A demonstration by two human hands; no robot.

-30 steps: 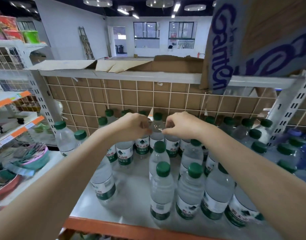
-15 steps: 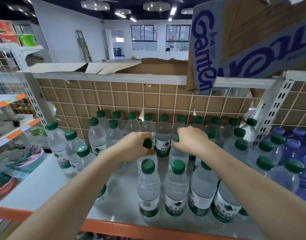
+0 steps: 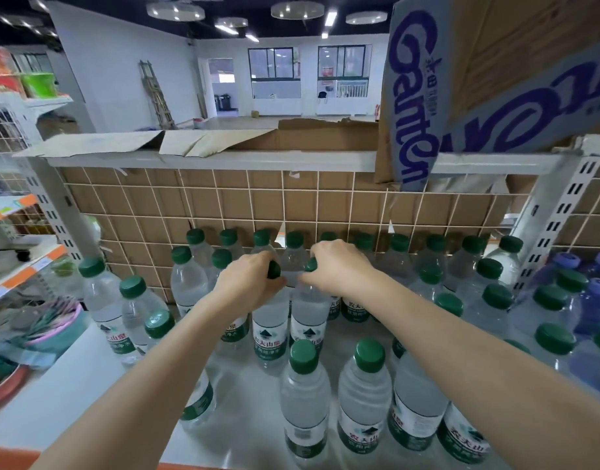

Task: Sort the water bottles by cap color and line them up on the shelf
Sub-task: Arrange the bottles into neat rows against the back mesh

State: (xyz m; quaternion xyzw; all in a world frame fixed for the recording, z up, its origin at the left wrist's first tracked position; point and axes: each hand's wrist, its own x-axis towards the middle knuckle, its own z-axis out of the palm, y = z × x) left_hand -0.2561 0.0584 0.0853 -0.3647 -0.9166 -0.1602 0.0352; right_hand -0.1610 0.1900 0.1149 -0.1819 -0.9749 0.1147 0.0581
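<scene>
Both hands grasp bottle tops: our left hand (image 3: 247, 286) curls round the green cap (image 3: 274, 269) of one water bottle (image 3: 269, 329), and our right hand (image 3: 339, 269) curls round the cap (image 3: 311, 264) of the bottle just beside it (image 3: 308, 320). These two bottles stand touching near the middle of the shelf, at about 12 o'clock from us.

We see the white shelf (image 3: 71, 378) carrying everything, with a brown gridded back panel (image 3: 223, 205) behind. Overhead at 1 o'clock sits a large cardboard carton with purple lettering (image 3: 468, 79); flattened cardboard (image 3: 149, 144) lies along the upper shelf at 11 o'clock.

We count a back row of green-capped bottles (image 3: 400, 252) against the panel. A loose cluster of green-capped bottles (image 3: 132, 310) stands at 10 o'clock. Near the front edge, at 1 o'clock, four more green-capped bottles (image 3: 366, 395) stand close together. Purple-capped bottles (image 3: 597, 300) sit at 3 o'clock, beyond the shelf upright (image 3: 556, 212).
</scene>
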